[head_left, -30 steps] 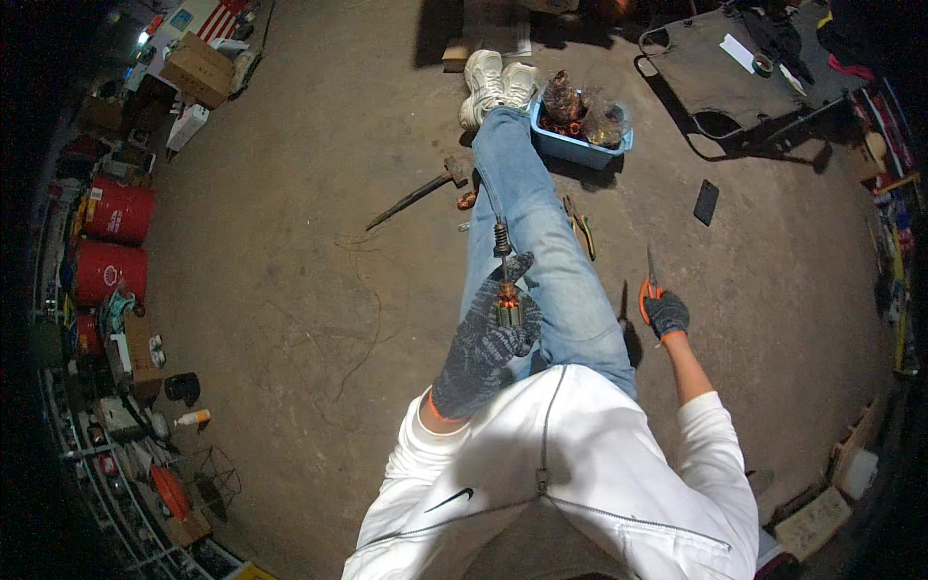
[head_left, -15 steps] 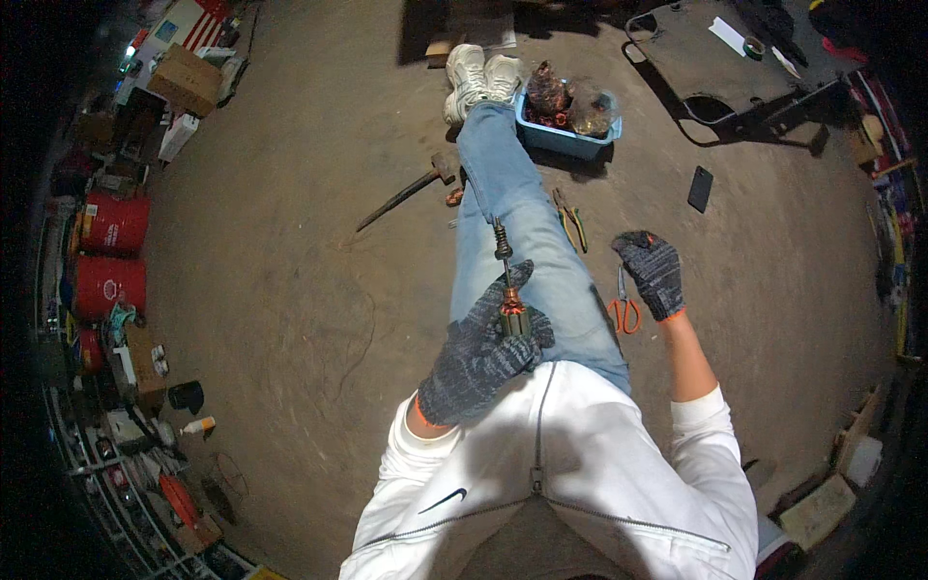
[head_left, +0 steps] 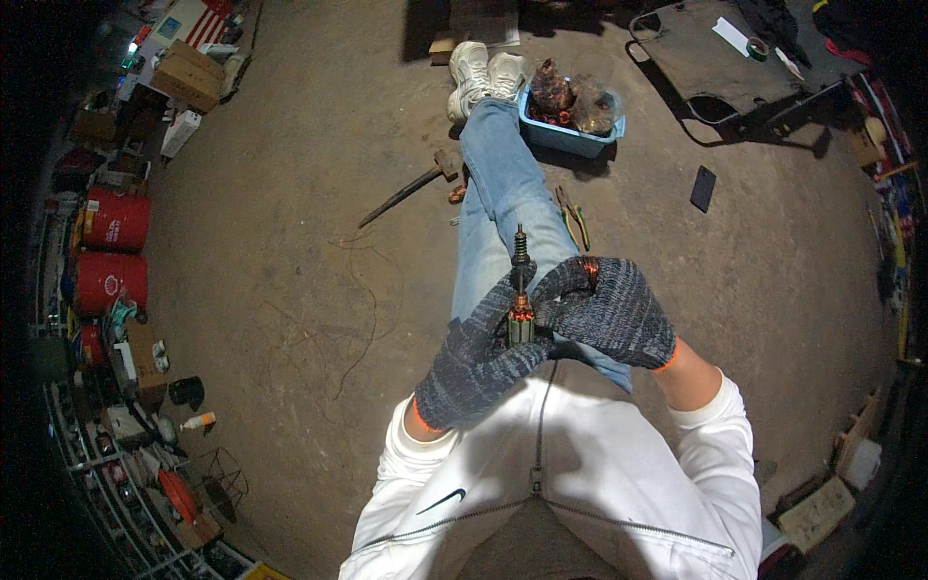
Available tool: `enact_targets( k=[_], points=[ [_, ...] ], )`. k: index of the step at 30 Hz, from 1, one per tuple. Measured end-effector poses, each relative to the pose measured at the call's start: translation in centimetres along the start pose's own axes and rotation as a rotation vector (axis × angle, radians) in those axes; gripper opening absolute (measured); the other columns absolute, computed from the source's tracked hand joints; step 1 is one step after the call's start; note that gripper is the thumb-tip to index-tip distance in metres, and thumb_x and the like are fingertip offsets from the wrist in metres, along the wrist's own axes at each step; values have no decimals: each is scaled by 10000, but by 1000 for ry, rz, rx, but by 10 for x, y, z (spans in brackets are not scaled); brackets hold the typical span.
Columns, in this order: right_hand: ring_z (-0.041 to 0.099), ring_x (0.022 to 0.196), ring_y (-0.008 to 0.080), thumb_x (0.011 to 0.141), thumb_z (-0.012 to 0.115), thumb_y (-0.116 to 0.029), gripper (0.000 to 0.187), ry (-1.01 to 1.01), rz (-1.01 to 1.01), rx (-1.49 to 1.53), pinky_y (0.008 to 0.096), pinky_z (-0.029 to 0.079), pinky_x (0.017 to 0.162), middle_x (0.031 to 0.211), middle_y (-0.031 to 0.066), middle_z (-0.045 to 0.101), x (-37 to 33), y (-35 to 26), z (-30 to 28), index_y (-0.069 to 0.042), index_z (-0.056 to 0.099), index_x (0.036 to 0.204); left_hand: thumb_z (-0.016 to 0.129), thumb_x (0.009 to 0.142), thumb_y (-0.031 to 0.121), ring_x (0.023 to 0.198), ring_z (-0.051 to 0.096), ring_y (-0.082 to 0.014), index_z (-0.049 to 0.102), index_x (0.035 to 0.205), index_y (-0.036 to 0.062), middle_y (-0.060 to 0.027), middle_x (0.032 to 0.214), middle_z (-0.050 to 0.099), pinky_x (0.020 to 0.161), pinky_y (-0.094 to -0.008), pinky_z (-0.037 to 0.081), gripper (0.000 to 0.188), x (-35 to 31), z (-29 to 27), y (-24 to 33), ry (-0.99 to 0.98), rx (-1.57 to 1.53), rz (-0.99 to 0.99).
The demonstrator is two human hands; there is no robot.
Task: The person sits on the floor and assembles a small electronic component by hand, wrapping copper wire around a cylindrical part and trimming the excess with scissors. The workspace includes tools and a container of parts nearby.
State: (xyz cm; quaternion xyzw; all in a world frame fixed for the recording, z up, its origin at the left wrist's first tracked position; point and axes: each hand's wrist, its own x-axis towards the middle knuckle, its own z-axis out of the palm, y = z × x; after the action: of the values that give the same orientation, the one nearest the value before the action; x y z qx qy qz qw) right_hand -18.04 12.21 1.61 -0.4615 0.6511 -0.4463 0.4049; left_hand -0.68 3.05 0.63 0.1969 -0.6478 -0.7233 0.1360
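Observation:
A small motor armature (head_left: 521, 327), with copper windings and a threaded shaft, stands upright in my left hand (head_left: 474, 362). The gloved fingers wrap round its lower body, and the shaft points away from me. My right hand (head_left: 604, 307), in a matching dark grey knitted glove, is at the armature's right side with curled fingers against the windings. An orange-brown patch shows on top of that glove; whether it is wire or cloth I cannot make out. What its fingertips pinch, if anything, is hidden. Both hands are above my lap.
Pliers (head_left: 572, 217) lie beside my right leg, a hammer (head_left: 416, 188) to the left. Near my shoes stands a blue basin (head_left: 570, 140) of copper scraps and bags. A phone (head_left: 703, 188) lies right, below a dark low table (head_left: 715, 58). Red drums (head_left: 114, 280) line the left.
My right hand has moved left from beside the orange-handled scissors to the armature, and the scissors are now out of sight. The left hand still holds the armature, shifted slightly right and more upright.

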Motion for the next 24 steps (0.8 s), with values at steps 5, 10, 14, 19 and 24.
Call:
enact_targets(
  k=[5,10,14,19,24],
  points=[
    [637,687,163,708,688,-211,281,-32,-54,-124,290,500,639,770,127,661,7,2,3,-23,655,914,642,827,139,955,580,-196,311,1345,-29,-183,1088,585,827,-304,470,637,-1,-6,-6,-40,165,-31],
    [619,726,233,749,653,-229,276,-54,-98,-316,327,477,672,816,101,635,5,11,13,-59,625,965,629,830,151,950,604,-218,361,1311,-36,-196,1099,584,813,-311,480,581,0,-7,-11,-23,348,154],
    [593,618,268,738,634,-191,217,130,-116,-130,353,465,580,710,129,603,-2,12,22,-31,606,880,599,838,107,965,608,-224,401,1290,-23,-188,1089,596,798,-309,480,510,3,-2,-12,48,315,137],
    [599,570,220,733,629,-110,106,308,-466,-364,321,483,563,648,105,611,-18,6,29,-18,617,783,615,824,92,728,573,-122,485,1233,2,-72,865,612,622,-250,471,439,17,-17,-8,493,72,-130],
    [606,654,134,746,662,-126,151,243,24,-65,282,488,621,711,60,641,-13,2,17,-28,632,858,707,737,80,739,587,-134,470,1246,0,-75,871,621,614,-246,481,567,6,-32,1,250,-253,-111]
  ],
)
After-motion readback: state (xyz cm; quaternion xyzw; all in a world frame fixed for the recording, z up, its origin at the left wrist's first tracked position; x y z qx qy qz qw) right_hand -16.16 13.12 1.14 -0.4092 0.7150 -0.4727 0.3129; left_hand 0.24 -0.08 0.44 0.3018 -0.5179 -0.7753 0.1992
